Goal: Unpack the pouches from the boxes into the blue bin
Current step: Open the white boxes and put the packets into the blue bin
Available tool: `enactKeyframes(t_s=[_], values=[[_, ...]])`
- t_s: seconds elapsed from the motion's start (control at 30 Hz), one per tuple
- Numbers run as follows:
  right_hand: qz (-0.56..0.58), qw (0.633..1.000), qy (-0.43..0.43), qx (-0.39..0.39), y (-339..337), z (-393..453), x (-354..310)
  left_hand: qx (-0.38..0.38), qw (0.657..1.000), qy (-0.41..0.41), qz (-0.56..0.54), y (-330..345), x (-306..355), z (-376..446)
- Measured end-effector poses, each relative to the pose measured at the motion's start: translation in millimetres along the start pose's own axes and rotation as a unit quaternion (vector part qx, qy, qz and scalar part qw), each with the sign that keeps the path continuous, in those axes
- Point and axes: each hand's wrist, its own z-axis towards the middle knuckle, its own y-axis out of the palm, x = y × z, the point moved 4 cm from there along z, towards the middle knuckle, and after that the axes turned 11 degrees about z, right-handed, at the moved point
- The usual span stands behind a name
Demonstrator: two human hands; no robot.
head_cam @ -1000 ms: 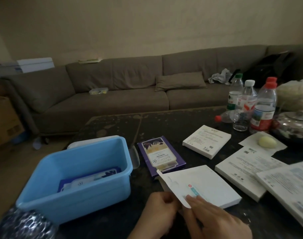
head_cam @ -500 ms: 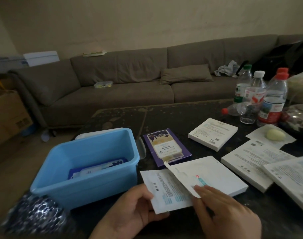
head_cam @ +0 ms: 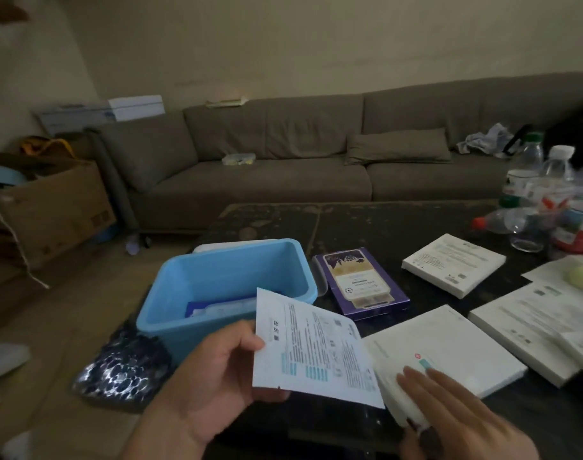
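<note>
My left hand [head_cam: 213, 376] pinches a white printed pouch [head_cam: 313, 346] by its left edge, lifted just in front of the blue bin [head_cam: 170, 313]. The bin stands on the dark table and holds a few pouches at its bottom, one of them blue. My right hand [head_cam: 456, 413] lies with straight fingers on the open flap of a white flat box [head_cam: 456, 350] at the table's near edge. A purple box [head_cam: 359, 283] lies right of the bin.
More white flat boxes [head_cam: 452, 263] [head_cam: 529, 323] lie to the right, with several plastic bottles [head_cam: 549, 197] behind them. A shiny dark bag [head_cam: 120, 370] sits left of the bin. A brown sofa [head_cam: 283, 167] runs behind the dark table [head_cam: 383, 224]; a cardboard box [head_cam: 51, 207] stands at left.
My left hand drew the white pouch out of the box and raised it toward the bin. My right hand stayed on the box flap. The view swung left.
</note>
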Motion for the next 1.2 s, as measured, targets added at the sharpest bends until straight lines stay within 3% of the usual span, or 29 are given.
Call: enactKeyframes(t_s=[0.07, 0.2, 0.27, 0.33, 0.4, 0.43, 0.5, 0.53, 0.6, 0.67, 0.8, 0.93, 1.03, 1.2], values=[[0.003, 0.999, 0.012, -0.037, 4.6, 13.4, -1.0, 0.001, 1.000, 0.007, -0.013, -0.3, 3.8, -3.6], [-0.051, 0.990, -0.128, 0.024, 6.7, 42.5, -15.7, -0.010, 0.999, 0.029, -0.035, 2.8, 11.7, -11.4], [0.007, 0.973, -0.202, 0.108, -2.8, 52.7, -24.1, 0.001, 0.998, 0.047, -0.042, 1.0, 19.8, -17.1], [0.118, 0.955, -0.222, 0.155, -12.2, 62.2, -34.4, 0.022, 0.995, 0.094, -0.005, -1.4, 34.4, -25.8], [0.268, 0.936, -0.124, 0.190, -22.3, 76.4, -48.8, 0.122, 0.975, 0.158, 0.097, -10.5, 52.0, -35.4], [0.361, 0.910, -0.041, 0.198, -22.3, 83.7, -52.9, 0.207, 0.947, 0.189, 0.158, -18.6, 60.6, -39.2], [0.538, 0.825, 0.112, 0.134, -7.5, 96.4, -60.9, 0.343, 0.885, 0.226, 0.218, -32.6, 69.5, -45.3], [0.594, 0.783, 0.170, 0.072, 0.1, 101.9, -67.9, 0.358, 0.880, 0.227, 0.217, -34.3, 70.2, -45.4], [0.661, 0.718, 0.220, -0.010, 5.8, 112.3, -85.1, 0.325, 0.903, 0.206, 0.193, -32.3, 66.2, -41.6], [0.692, 0.682, 0.235, -0.044, 11.2, 118.3, -100.1, 0.306, 0.919, 0.193, 0.155, -32.1, 61.0, -37.6], [0.686, 0.677, 0.252, -0.082, 26.7, 123.2, -111.4, 0.342, 0.911, 0.193, 0.126, -43.0, 57.1, -34.8], [0.659, 0.692, 0.288, -0.064, 31.2, 123.5, -104.6, 0.337, 0.916, 0.190, 0.107, -54.0, 57.5, -36.7], [0.634, 0.717, 0.282, -0.066, 30.9, 124.7, -103.3, 0.347, 0.913, 0.197, 0.082, -59.3, 59.7, -37.1], [0.634, 0.719, 0.266, -0.102, 33.3, 122.5, -109.5, 0.384, 0.899, 0.210, 0.024, -67.6, 63.9, -41.7]])
